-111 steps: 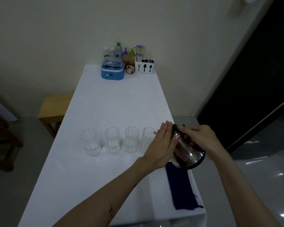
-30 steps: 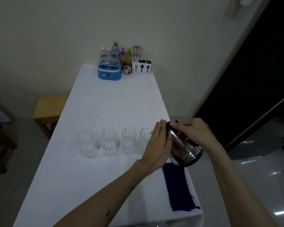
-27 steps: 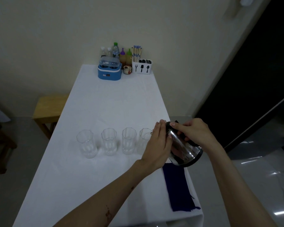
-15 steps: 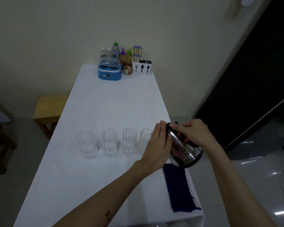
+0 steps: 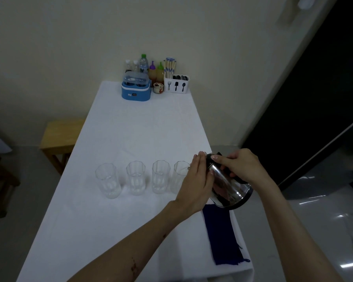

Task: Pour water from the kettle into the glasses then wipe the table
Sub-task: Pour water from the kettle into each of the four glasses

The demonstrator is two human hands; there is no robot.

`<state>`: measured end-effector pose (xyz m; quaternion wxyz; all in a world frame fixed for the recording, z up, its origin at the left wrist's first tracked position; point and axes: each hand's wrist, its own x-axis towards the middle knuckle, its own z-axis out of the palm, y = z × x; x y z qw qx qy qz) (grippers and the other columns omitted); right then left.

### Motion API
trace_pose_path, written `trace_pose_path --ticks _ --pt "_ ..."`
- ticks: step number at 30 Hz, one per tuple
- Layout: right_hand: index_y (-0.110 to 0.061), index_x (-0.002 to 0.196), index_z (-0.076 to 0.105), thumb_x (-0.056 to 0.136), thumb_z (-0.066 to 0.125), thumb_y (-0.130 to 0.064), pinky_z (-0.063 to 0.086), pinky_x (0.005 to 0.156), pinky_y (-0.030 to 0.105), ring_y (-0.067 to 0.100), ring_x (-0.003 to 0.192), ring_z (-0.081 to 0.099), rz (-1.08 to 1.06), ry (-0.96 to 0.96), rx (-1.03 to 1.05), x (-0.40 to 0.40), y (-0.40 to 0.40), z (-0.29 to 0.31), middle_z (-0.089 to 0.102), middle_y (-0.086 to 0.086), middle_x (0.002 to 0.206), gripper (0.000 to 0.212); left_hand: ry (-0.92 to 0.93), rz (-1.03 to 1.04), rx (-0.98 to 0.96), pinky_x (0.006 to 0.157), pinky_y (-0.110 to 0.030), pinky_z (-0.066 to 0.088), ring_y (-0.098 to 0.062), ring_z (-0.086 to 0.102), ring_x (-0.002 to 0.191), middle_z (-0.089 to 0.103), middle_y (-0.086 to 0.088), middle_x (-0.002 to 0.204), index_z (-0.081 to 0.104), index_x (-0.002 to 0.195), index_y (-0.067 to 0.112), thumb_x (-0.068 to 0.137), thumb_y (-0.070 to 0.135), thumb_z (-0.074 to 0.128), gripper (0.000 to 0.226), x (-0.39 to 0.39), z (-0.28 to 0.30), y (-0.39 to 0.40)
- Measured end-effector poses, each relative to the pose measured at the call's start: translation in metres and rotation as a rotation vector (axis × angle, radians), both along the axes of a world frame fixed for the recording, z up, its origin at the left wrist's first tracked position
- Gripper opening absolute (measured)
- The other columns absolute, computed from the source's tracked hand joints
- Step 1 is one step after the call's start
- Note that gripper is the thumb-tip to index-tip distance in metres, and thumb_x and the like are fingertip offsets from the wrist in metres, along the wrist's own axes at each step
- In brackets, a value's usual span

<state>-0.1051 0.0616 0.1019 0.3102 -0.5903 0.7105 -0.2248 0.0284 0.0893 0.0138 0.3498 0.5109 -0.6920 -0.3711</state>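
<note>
Right hand (image 5: 239, 166) grips the black handle of the steel kettle (image 5: 227, 190), fingers curled over the top; the kettle is raised off the table (image 5: 143, 129) and tilted with its spout toward the rightmost glass (image 5: 179, 177). Left hand (image 5: 196, 184) is flat, fingers extended together, palm pressed against the kettle's side near the spout; it braces, not clasps. Both forearms are bare.

Count: four clear glasses in one row across the white table, standing upright and apart. Whether water is flowing cannot be determined. One dark blue cloth (image 5: 222, 235) lies at the near right edge, below the kettle.

At the far end: one blue container (image 5: 136, 89), several bottles (image 5: 144, 64), one white cutlery holder (image 5: 176, 83) marked with fork, spatula and spoon symbols. No lettering is legible.
</note>
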Motion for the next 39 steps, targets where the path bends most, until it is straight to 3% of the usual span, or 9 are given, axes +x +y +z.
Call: trace_pose_path --ticks 11,17,30,39 --pt "-0.012 0.061 0.072 0.084 0.075 -0.048 0.042 0.048 0.020 0.014 0.052 0.058 0.012 -0.013 0.005 0.0001 -0.0020 0.0007 0.068 0.012 0.063 0.042 -0.019 -0.018 -0.036 0.104 0.000 -0.010 -0.010 -0.005 0.149 -0.001 -0.002 0.163 0.001 0.153 0.008 0.105 0.017 0.025 0.055 0.0034 0.0012 -0.0024" --pt "-0.004 0.071 0.077 0.082 0.076 -0.050 0.047 0.058 0.027 0.018 0.056 0.061 0.010 -0.001 -0.002 -0.0010 -0.0043 -0.0022 0.075 0.019 0.076 0.048 -0.021 -0.018 -0.038 0.105 -0.001 -0.010 -0.010 -0.006 0.149 -0.002 -0.001 0.163 0.000 0.153 0.009 0.105 0.017 0.025 0.055 0.0036 0.0015 -0.0019" --pt "-0.007 0.071 0.077 0.082 0.076 -0.050 0.059 0.070 0.041 0.028 0.064 0.071 0.023 0.024 -0.016 0.0006 -0.0044 0.0003 0.076 0.015 0.075 0.044 -0.031 -0.015 -0.057 0.102 0.001 -0.012 -0.011 -0.006 0.149 -0.002 -0.002 0.163 0.000 0.153 0.009 0.105 0.018 0.024 0.055 0.0036 0.0027 -0.0016" --pt "-0.009 0.066 0.074 0.083 0.077 -0.044 0.047 0.058 0.029 0.015 0.050 0.059 0.000 0.010 0.002 0.0022 -0.0044 0.0031 0.073 0.013 0.067 0.039 -0.004 -0.015 -0.028 0.103 0.000 -0.010 -0.008 -0.006 0.148 -0.002 0.001 0.163 0.000 0.153 0.011 0.105 0.020 0.025 0.055 0.0042 0.0027 -0.0028"
